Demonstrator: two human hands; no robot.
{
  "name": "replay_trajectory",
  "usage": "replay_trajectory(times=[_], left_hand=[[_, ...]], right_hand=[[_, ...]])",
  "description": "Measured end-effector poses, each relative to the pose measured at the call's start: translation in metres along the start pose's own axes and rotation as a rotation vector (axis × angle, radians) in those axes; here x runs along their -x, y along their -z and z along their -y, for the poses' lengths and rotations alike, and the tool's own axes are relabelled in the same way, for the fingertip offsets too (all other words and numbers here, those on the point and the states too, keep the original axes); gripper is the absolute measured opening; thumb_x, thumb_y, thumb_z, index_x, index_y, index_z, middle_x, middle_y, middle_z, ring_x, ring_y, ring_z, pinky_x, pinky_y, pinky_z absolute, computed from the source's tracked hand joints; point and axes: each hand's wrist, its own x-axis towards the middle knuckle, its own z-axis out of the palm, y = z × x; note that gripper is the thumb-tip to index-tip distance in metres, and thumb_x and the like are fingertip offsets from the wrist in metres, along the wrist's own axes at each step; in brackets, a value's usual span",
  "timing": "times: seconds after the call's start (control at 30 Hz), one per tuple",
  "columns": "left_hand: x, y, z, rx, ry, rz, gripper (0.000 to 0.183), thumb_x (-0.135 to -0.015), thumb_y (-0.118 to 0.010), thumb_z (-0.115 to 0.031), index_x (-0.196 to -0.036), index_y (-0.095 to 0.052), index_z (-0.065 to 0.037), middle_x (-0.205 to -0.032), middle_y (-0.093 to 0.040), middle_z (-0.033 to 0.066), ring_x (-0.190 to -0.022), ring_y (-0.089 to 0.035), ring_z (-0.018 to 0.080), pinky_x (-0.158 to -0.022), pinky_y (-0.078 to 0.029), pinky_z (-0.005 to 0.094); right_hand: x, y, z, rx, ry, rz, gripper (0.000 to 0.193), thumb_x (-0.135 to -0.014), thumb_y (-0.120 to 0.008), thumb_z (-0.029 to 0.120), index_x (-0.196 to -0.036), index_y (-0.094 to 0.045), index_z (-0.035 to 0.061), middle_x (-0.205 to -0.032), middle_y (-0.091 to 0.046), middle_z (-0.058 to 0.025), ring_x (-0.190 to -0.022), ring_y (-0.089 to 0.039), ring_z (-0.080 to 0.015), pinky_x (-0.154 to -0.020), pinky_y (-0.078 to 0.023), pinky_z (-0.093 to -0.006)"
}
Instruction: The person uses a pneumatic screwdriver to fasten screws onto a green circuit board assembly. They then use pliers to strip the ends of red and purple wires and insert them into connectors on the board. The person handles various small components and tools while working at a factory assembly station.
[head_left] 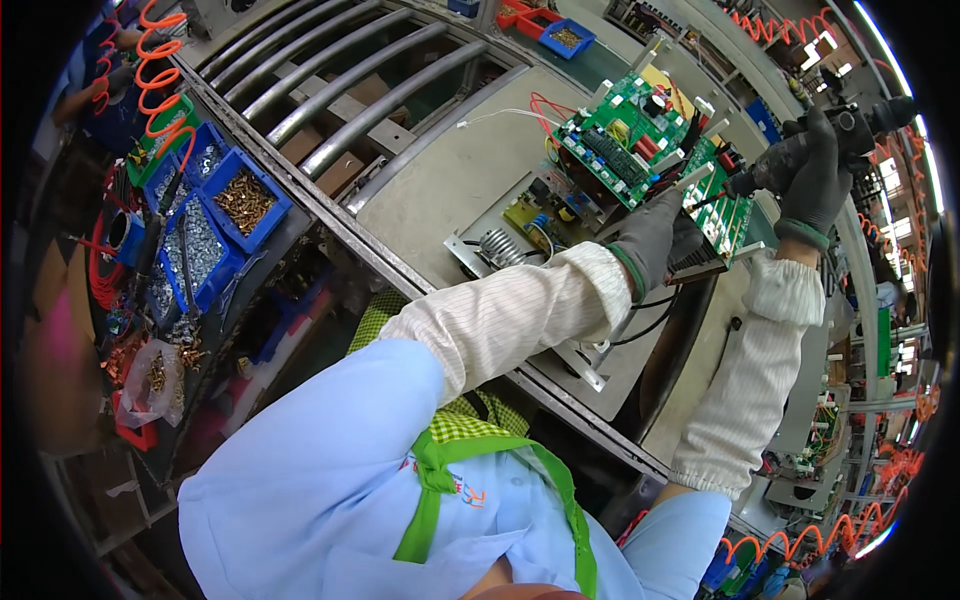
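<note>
A black driver [800, 150] is being gripped fully closed in the gloved right hand [820, 185], its tip set against the green board [722, 208]. The board is being steadied by the left hand [650, 240], closed over its edge, near the surface's [450, 190] far right edge. A fastening step is judged underway; next, the tip needs keeping square.

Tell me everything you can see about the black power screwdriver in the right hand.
The black pistol-shaped power screwdriver looks like plastic. The right hand, in a dark grey glove, grips its handle. Its nose points left toward the green circuit board standing beside a bigger green board. The left hand rests below these boards.
</note>
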Motion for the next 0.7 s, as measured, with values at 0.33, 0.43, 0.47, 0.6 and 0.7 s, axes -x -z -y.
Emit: replay_trajectory(times=[0.33,0.43,0.47,0.6,0.7], left_hand=[[-0.0081,0.0028,0.0036,0.012,0.034,-0.007,0.022,-0.096,-0.058,-0.031,-0.102,-0.062,-0.011,-0.088,-0.062,0.0056,-0.083,-0.063,0.0168,-0.075,-0.06,0.0276],[-0.0075,0.0026,0.0026,0.028,0.033,0.009,0.022,-0.096,-0.058,-0.032,-0.104,-0.061,-0.011,-0.088,-0.061,0.005,-0.084,-0.062,0.0168,-0.075,-0.06,0.0276],[-0.0069,0.0025,0.0021,0.026,0.03,0.009,0.023,-0.096,-0.058,-0.032,-0.105,-0.061,-0.011,-0.088,-0.06,0.005,-0.085,-0.062,0.0169,-0.075,-0.06,0.0277],[-0.0046,0.0031,0.0022,0.036,0.036,0.022,0.024,-0.095,-0.059,-0.032,-0.107,-0.06,-0.011,-0.091,-0.06,0.0051,-0.087,-0.062,0.0176,-0.076,-0.059,0.028],[-0.0052,0.0028,0.0021,0.017,0.029,0.0,0.024,-0.095,-0.059,-0.032,-0.108,-0.06,-0.011,-0.092,-0.06,0.0052,-0.085,-0.062,0.0176,-0.076,-0.059,0.0274]], right_hand=[[0.0028,0.001,0.0003,-0.051,0.008,0.001,0.028,-0.081,-0.073,0.023,-0.095,-0.066,0.0004,-0.078,-0.066,-0.0088,-0.065,-0.062,-0.0117,-0.058,-0.049,-0.0257],[0.002,0.0058,-0.0013,0.019,-0.009,-0.018,0.029,-0.081,-0.073,0.024,-0.095,-0.066,-0.0006,-0.078,-0.066,-0.0094,-0.066,-0.063,-0.0129,-0.06,-0.05,-0.0273],[0.0011,0.006,-0.0021,-0.007,-0.042,-0.026,0.029,-0.081,-0.073,0.025,-0.092,-0.066,-0.0006,-0.076,-0.065,-0.0086,-0.065,-0.062,-0.0129,-0.059,-0.05,-0.0272],[-0.0008,0.0054,-0.002,0.013,-0.071,0.006,0.029,-0.081,-0.073,0.026,-0.09,-0.066,-0.0002,-0.073,-0.064,-0.0075,-0.06,-0.061,-0.0126,-0.056,-0.049,-0.0268],[0.0023,0.0017,-0.0019,0.018,0.01,-0.038,0.028,-0.082,-0.072,0.027,-0.087,-0.065,0.0001,-0.067,-0.061,-0.0041,-0.053,-0.057,-0.0109,-0.05,-0.045,-0.0256]])
